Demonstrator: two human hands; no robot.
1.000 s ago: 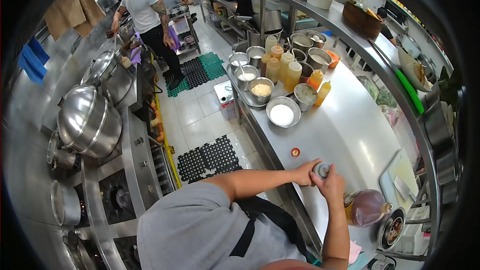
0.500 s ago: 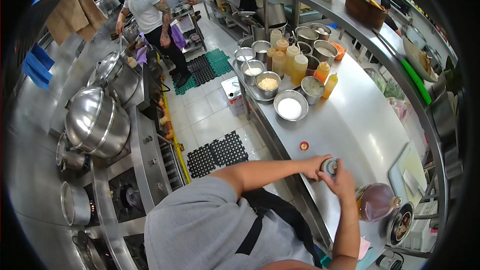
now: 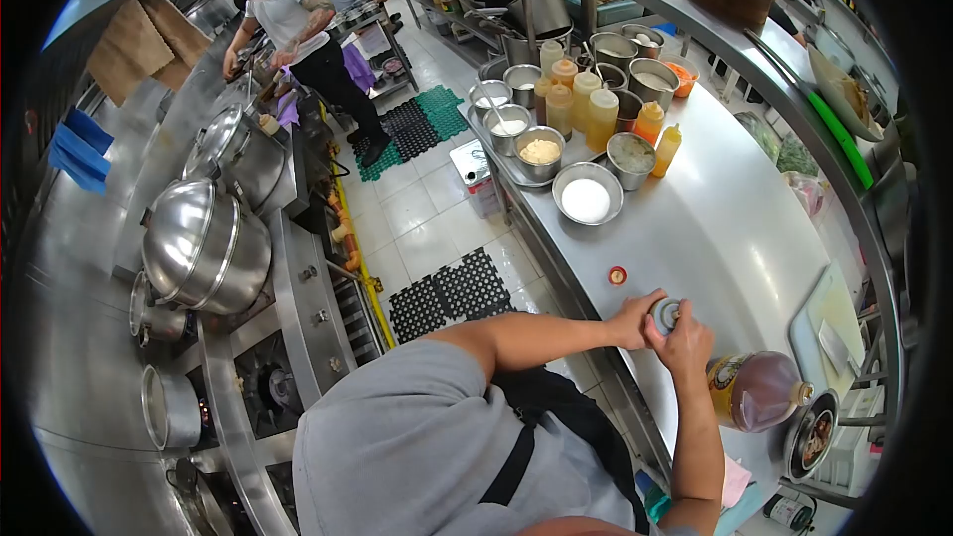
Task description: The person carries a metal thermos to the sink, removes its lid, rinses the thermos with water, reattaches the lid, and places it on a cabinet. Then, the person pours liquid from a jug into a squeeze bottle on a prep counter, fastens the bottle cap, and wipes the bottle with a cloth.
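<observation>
Both my hands are at a small round container with a grey top (image 3: 664, 315), over the near side of the steel table. My left hand (image 3: 633, 322) has its fingers wrapped around the container's side. On the other side, my right hand (image 3: 685, 342) grips it with fingers bent over the top's edge. The container's lower part is hidden, so its exact kind does not show. A red cap (image 3: 617, 276) lies on the table just beyond my left hand. Close to my right forearm, a large clear jug of amber-brown liquid (image 3: 759, 392) carries a yellow label.
A steel bowl of white powder (image 3: 587, 196), squeeze bottles (image 3: 602, 119) and several metal pots stand farther along the table (image 3: 715, 208). A knife (image 3: 839, 348) lies on a white cutting board (image 3: 816, 313). Stoves and a large steamer (image 3: 208, 243) line the left; a co-worker (image 3: 298, 15) stands beyond.
The whole view has shifted slightly. My hands keep their grip on the container, with the right fingers moved a little around its top. The co-worker leans more toward the stove.
</observation>
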